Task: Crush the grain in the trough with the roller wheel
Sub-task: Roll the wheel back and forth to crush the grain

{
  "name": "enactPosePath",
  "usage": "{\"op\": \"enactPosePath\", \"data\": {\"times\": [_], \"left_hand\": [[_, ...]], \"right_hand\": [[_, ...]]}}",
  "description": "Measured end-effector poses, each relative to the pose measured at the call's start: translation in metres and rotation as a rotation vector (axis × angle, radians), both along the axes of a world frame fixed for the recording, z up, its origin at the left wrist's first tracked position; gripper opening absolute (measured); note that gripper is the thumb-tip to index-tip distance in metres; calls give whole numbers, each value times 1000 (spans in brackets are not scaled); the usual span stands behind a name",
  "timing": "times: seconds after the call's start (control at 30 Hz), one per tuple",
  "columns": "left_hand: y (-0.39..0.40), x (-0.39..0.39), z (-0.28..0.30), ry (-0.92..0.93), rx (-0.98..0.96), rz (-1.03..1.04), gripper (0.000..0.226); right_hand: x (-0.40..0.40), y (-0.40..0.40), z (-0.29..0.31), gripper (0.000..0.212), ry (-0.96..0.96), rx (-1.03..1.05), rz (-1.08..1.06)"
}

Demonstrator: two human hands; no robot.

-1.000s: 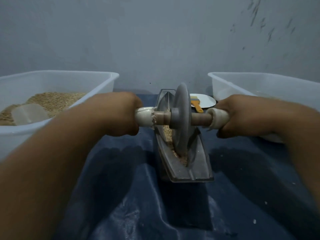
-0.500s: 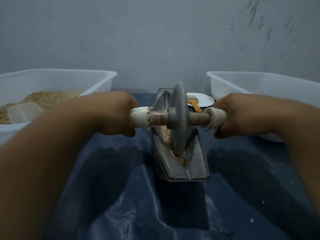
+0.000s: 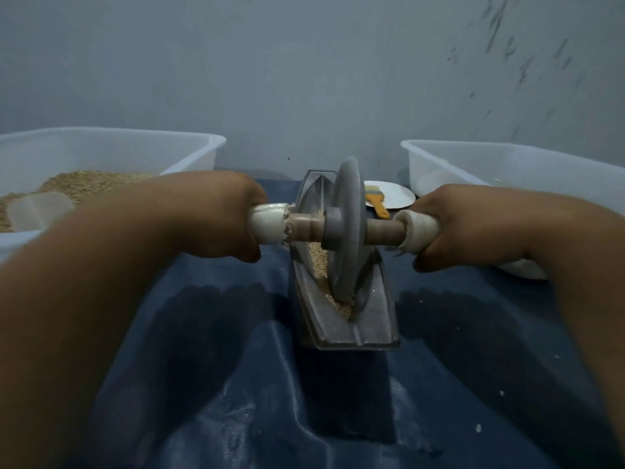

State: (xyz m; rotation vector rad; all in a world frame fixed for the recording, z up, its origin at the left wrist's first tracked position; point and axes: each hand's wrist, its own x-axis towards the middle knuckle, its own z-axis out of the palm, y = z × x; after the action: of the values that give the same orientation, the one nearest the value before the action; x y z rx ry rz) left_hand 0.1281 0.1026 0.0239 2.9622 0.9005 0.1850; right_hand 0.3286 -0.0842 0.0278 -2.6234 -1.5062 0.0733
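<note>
The left hand (image 3: 209,214) and right hand (image 3: 463,225) each grip 1 white-wrapped end of the axle of the grey stone roller wheel (image 3: 348,231), which stands upright in the narrow grey metal trough (image 3: 375,319) at centre, on tan crushed grain (image 3: 319,262).

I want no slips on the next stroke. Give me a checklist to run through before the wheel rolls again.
1. Left hand grips its white handle end: ok.
2. Right hand grips the other end: ok.
3. Roller wheel seated in the trough groove: ok.
4. Grain lies in the wheel's path: ok.
5. Trough steady on the blue sheet: cannot tell.
6. Brush clear of the stroke: ok.
</note>
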Motion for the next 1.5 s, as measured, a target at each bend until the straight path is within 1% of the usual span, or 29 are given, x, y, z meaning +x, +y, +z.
{"op": "enactPosePath", "data": {"times": [0.03, 0.1, 0.17, 0.23, 0.3, 0.4, 0.5, 0.57, 0.6, 0.67, 0.7, 0.73, 0.8, 0.87, 0.93, 1.0, 1.07, 1.1, 1.17, 1.2, 1.27, 1.37, 1.43, 1.5], "left_hand": [[0, 0, 1, -4, 6, 6, 25], [-1, 4, -5, -62, 94, 25, 22], [-2, 11, -14, -173, 249, 52, 15], [-2, 15, -20, -248, 331, 74, 11], [0, 13, -17, -187, 272, 70, 11], [0, 2, -3, -28, 66, -4, 21], [-2, -6, 5, 21, -11, -42, 28], [0, -3, 1, -7, 8, -20, 26], [1, 1, -4, -47, 57, -4, 23], [4, 10, -16, -170, 226, 41, 18], [5, 13, -20, -228, 297, 61, 18], [5, 16, -23, -256, 328, 73, 19], [7, 14, -21, -203, 264, 64, 19], [8, 7, -12, -83, 120, 29, 20], [6, 0, -3, -20, 26, -8, 21], [3, -2, 1, -16, 25, -19, 22], [3, 3, -5, -68, 108, 4, 23], [3, 7, -10, -119, 174, 23, 22], [4, 13, -19, -229, 296, 61, 14], [4, 14, -21, -249, 314, 70, 10], [7, 12, -18, -178, 249, 50, 12], [5, 0, -2, -23, 55, -20, 21], [3, -7, 6, 17, 2, -55, 28], [2, -7, 7, -1, 8, -56, 29]], "right_hand": [[0, -1, 1, 23, 12, -14, 2], [0, 4, -6, 22, 0, 30, -2], [1, 14, -20, 18, -92, 144, -32], [0, 21, -29, 18, -209, 229, -73], [0, 21, -26, 19, -207, 200, -73], [-4, 8, -8, 17, -70, 54, -31], [-7, -3, 4, 21, -18, -11, 2], [-7, 1, -1, 20, -24, 26, 8], [-6, 6, -7, 19, -49, 76, 5], [-4, 18, -23, 20, -156, 196, -33], [-4, 22, -28, 21, -217, 242, -55], [-3, 25, -31, 22, -257, 267, -63], [-1, 24, -27, 18, -237, 223, -50], [-1, 15, -15, 17, -126, 106, -22], [-2, 4, -3, 20, -21, 15, 8], [-4, -1, 0, 23, 11, -17, 21], [-5, 7, -9, 20, -21, 45, 13], [-5, 12, -16, 19, -71, 106, -5], [-6, 22, -27, 20, -197, 226, -51], [-6, 25, -29, 20, -233, 253, -57], [-5, 24, -24, 17, -209, 194, -34], [-5, 8, -5, 17, -38, 33, 5], [-7, -2, 2, 22, 22, -25, 22], [-7, -2, 1, 22, 35, -35, 18]]}}
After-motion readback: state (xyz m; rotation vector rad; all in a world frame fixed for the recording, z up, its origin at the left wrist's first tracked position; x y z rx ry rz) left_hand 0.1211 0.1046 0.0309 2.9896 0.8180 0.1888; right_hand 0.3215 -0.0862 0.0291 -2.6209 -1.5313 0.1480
